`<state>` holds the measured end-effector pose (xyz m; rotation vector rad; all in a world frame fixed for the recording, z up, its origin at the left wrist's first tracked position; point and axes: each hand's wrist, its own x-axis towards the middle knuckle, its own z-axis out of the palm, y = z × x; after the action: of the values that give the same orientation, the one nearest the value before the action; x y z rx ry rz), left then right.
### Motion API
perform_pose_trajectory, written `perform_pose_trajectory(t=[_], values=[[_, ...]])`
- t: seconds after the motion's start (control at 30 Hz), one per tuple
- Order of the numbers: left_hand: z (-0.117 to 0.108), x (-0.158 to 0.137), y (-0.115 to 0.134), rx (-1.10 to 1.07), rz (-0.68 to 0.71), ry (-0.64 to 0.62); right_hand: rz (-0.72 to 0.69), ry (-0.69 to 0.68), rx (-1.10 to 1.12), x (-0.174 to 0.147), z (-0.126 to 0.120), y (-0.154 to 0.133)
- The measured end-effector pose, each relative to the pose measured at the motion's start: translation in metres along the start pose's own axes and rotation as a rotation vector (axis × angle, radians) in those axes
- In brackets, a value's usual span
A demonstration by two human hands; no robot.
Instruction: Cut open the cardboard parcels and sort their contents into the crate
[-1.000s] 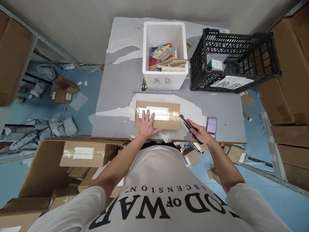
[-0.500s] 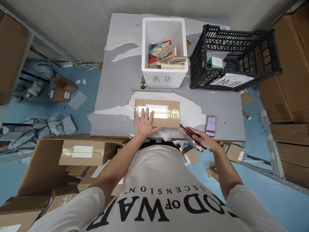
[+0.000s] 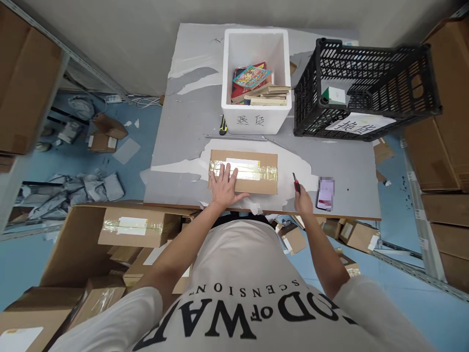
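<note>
A taped cardboard box (image 3: 266, 183) with a white label lies on the table (image 3: 172, 188) in front of me. My left hand (image 3: 224, 189) rests on its left part, palm down with the fingers spread. To the right of the box, my right hand (image 3: 304, 201) is closed around a red and black utility knife (image 3: 296, 184), its tip pointing away from me and apart from the box. A phone (image 3: 325, 194) lies just right of that hand.
Behind the box stand a white foam bin (image 3: 250, 121) with books and a black plastic crate (image 3: 308, 115). A yellow and black cutter (image 3: 223, 126) lies beside the bin. Below the table's left edge, a large open carton (image 3: 60, 254) holds several boxes.
My right hand has pulled the knife away from the box's near right corner and turned it to point forward. My left hand stays on the box. The whole view has shifted slightly.
</note>
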<state>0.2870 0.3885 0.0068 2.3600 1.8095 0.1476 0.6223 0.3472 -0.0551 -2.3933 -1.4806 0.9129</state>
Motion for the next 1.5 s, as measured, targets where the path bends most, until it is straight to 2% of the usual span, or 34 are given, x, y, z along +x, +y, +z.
perform_pose_trajectory(t=[0.13,0.23,0.3,0.37,0.43,0.53,0.57,0.63,0.67,0.73,0.8,0.93,1.07,1.2,1.3,1.37,1.5], values=[[0.005,-0.009,-0.007,-0.003,0.115,0.041,0.024,0.048,-0.217,0.011,0.052,-0.01],[0.007,-0.015,-0.008,0.0,0.114,0.05,0.005,0.086,-0.253,0.008,0.069,-0.006],[0.007,-0.017,-0.007,0.0,0.095,0.052,-0.017,0.103,-0.261,0.005,0.07,-0.003],[0.008,-0.019,-0.005,-0.008,0.091,0.047,-0.057,0.134,-0.254,0.005,0.061,-0.007],[0.009,-0.021,-0.003,-0.022,0.085,0.044,-0.125,0.209,-0.199,0.008,0.042,-0.023],[0.01,-0.024,-0.002,-0.042,0.08,0.053,-0.362,0.317,-0.099,0.019,0.004,-0.07],[0.01,-0.025,-0.001,-0.045,0.083,0.056,-0.501,0.286,-0.113,0.022,-0.007,-0.091],[0.009,-0.025,0.0,-0.043,0.092,0.048,-0.795,0.109,-0.247,0.029,-0.022,-0.131],[0.009,-0.025,0.0,-0.04,0.095,0.041,-0.892,0.033,-0.326,0.031,-0.025,-0.149],[0.008,-0.023,0.001,-0.034,0.098,0.027,-0.968,-0.052,-0.468,0.034,-0.021,-0.176],[0.007,-0.022,0.001,-0.032,0.101,0.021,-0.96,-0.056,-0.567,0.034,-0.012,-0.189],[0.007,-0.021,0.001,-0.023,0.096,0.018,-0.986,-0.041,-0.684,0.029,-0.002,-0.193],[0.008,-0.023,0.001,-0.014,0.085,0.017,-1.038,-0.112,-0.717,0.03,-0.022,-0.207],[0.008,-0.026,0.001,-0.018,0.101,0.01,-0.87,-0.184,-0.606,0.06,-0.057,-0.239],[0.008,-0.027,0.001,-0.012,0.097,0.016,-0.735,-0.143,-0.486,0.091,-0.071,-0.255],[0.007,-0.027,0.002,-0.01,0.094,0.023,-0.671,-0.092,-0.444,0.106,-0.067,-0.255],[0.006,-0.027,0.002,-0.011,0.093,0.027,-0.572,-0.077,-0.379,0.115,-0.04,-0.236]])
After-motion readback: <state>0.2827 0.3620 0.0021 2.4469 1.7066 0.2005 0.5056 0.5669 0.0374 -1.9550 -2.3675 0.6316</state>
